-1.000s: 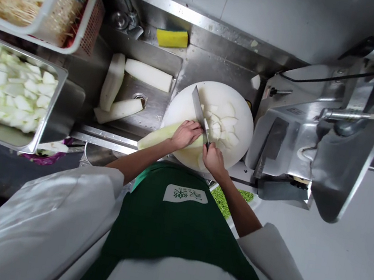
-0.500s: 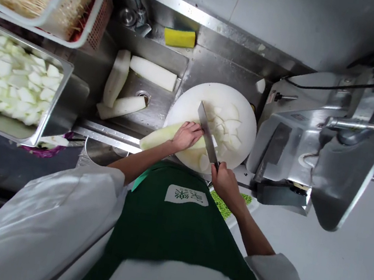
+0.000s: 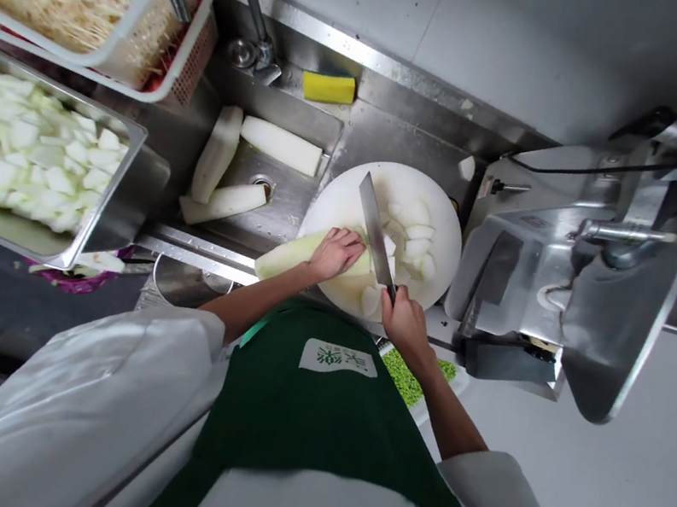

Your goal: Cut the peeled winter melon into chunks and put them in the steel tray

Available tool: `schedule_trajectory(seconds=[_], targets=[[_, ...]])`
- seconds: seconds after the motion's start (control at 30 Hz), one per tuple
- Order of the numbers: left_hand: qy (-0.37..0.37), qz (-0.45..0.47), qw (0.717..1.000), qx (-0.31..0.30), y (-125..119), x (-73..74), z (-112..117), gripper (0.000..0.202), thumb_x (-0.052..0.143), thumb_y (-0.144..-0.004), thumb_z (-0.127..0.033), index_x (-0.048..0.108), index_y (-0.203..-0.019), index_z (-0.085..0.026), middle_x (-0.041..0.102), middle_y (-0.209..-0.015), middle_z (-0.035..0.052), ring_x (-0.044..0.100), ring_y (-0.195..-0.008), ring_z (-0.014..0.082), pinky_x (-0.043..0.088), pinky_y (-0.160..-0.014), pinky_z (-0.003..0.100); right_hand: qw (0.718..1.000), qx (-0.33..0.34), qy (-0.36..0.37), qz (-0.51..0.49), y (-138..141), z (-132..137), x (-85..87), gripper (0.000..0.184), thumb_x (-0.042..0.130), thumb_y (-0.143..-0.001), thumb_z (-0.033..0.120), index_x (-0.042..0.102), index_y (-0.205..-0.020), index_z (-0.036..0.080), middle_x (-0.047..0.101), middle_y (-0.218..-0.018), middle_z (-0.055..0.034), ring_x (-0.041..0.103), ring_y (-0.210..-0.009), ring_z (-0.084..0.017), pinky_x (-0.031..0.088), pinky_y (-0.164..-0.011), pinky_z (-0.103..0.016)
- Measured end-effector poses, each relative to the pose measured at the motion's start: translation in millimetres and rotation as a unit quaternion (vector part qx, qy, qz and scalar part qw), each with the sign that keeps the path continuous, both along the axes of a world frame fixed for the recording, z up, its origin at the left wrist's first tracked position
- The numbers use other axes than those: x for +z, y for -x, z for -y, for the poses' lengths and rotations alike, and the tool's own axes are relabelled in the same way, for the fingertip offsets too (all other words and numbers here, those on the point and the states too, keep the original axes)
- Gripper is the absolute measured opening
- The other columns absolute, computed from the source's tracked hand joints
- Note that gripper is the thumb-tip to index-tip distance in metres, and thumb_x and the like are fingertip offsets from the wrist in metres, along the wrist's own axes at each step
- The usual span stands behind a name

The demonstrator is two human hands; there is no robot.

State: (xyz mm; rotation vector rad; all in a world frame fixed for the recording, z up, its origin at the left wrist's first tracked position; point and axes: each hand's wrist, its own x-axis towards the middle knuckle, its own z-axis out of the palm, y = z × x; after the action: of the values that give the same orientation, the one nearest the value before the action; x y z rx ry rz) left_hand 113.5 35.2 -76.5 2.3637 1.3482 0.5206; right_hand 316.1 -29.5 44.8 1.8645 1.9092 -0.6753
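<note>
L hand (image 3: pixel 336 255) holding pale veg (image 3: pixel 287 254) – R hand (image 3: pixel 405 324) gripping knife (image 3: pixel 375 227).

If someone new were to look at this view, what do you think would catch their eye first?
Probably the knife in the right hand, its blade over the round white board, beside the long pale vegetable under the left hand. Next might come the metal tray of cut white pieces at far left, then the big metal machine right of the board.
</note>
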Motion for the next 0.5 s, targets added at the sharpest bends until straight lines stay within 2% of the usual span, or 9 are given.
schedule_trajectory(seconds=[0.1,0.2,0.33,0.43,0.5], targets=[[0.008,0.0,1.0,0.0,-1,0.7,0,0.034,0.04,-0.107,-0.034,0.071,-0.105,-0.021,0.066,-0.109,0.0102,0.052,-0.099,0.0253,0.038,-0.086,0.043,1.0,0.008,0.022,-0.003,-2,15,15.2,0.035,0.034,-0.11,0.041,0.055,-0.113,0.014,0.074,-0.092,-0.0154,0.073,-0.089,-0.029,0.043,-0.074,-0.031],[0.008,0.005,1.0,0.0,-2,0.4,-1,0.034,0.039,-0.107,-0.034,0.071,-0.107,-0.022,0.066,-0.109,0.0099,0.053,-0.099,0.0253,0.038,-0.087,0.043,0.999,0.007,0.044,-0.01,1,17,14.3,0.034,0.034,-0.11,0.041,0.055,-0.113,0.014,0.074,-0.092,-0.0155,0.072,-0.09,-0.029,0.043,-0.074,-0.03],[0.01,0.006,1.0,0.002,-1,-1.3,-1,0.036,0.037,-0.107,-0.035,0.071,-0.108,-0.022,0.067,-0.109,0.0098,0.053,-0.099,0.0255,0.038,-0.087,0.043,0.999,-0.011,0.049,-0.02,20,0,-13.1,0.034,0.034,-0.11,0.037,0.055,-0.117,0.012,0.073,-0.101,-0.0181,0.072,-0.097,-0.028,0.045,-0.078,-0.03],[0.011,0.012,1.0,-0.005,4,-2.6,0,0.036,0.038,-0.108,-0.036,0.07,-0.112,-0.022,0.067,-0.111,0.0095,0.053,-0.1,0.0252,0.039,-0.088,0.042,0.999,-0.018,0.022,-0.039,33,-19,-38.4,0.035,0.033,-0.11,0.036,0.055,-0.119,0.011,0.073,-0.107,-0.0187,0.071,-0.101,-0.028,0.046,-0.081,-0.03],[0.012,0.018,1.0,-0.009,8,-3.0,2,0.035,0.039,-0.108,-0.036,0.071,-0.11,-0.021,0.068,-0.112,0.0089,0.054,-0.101,0.0245,0.04,-0.087,0.041,0.999,-0.016,0.01,-0.048,33,-29,-47.4,0.036,0.032,-0.111,0.038,0.056,-0.12,0.011,0.073,-0.107,-0.0178,0.071,-0.1,-0.028,0.047,-0.082,-0.031]])
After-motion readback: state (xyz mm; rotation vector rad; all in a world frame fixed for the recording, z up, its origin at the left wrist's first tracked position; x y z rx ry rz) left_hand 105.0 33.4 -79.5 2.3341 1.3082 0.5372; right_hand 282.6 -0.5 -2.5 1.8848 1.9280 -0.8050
